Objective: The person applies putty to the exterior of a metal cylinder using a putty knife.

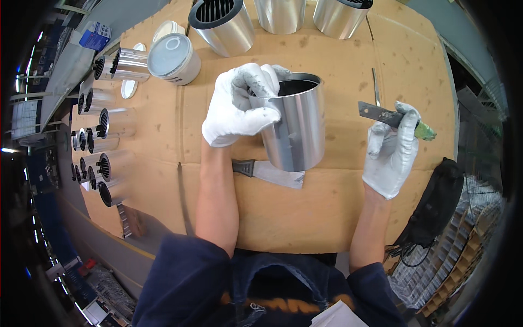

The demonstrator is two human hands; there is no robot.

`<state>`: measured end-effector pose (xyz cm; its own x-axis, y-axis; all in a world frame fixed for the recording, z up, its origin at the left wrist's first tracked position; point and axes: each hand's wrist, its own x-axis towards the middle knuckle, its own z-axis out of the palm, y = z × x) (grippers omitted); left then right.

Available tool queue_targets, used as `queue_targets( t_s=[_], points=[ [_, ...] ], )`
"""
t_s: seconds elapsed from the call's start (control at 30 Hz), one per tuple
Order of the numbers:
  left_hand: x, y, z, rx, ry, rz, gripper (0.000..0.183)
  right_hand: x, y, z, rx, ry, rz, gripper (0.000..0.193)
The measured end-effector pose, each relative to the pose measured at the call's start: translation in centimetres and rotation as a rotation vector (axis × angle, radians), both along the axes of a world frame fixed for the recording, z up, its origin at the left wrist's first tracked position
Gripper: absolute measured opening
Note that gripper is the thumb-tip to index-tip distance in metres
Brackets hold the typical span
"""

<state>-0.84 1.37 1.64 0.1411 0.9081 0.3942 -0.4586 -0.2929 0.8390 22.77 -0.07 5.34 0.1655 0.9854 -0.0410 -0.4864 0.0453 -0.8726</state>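
My left hand, in a white glove, grips the rim of a shiny metal cylinder, its thumb outside and fingers over the open top. The cylinder has a dark inside and tilts slightly; dull grey patches mark its near side. To the right, my gloved right hand holds a flat dark blade with a green end, pinched between thumb and fingers, apart from the cylinder. Below the cylinder lies a putty knife with a black handle. A thin metal tool lies beyond my right hand.
Cardboard covers the table. Several metal cylinders with black rims stand along the far edge, and more cylinders line the left side. A lidded white bucket sits far left. A black pouch rests at the right edge.
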Motion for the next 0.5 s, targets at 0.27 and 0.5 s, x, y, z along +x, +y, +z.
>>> queue_targets(
  t_s=[0.27, 0.5],
  points=[
    [0.3, 0.0, 0.1, 0.062, 0.019, 0.001, 0.029, -0.4, -0.5, -0.1, 0.015, -0.008, 0.041, 0.029],
    [0.4, -0.4, 0.5, -0.067, 0.031, 0.037, 0.027, -2.2, 0.1, 1.0, -0.085, -0.052, 0.173, 0.026]
  ],
)
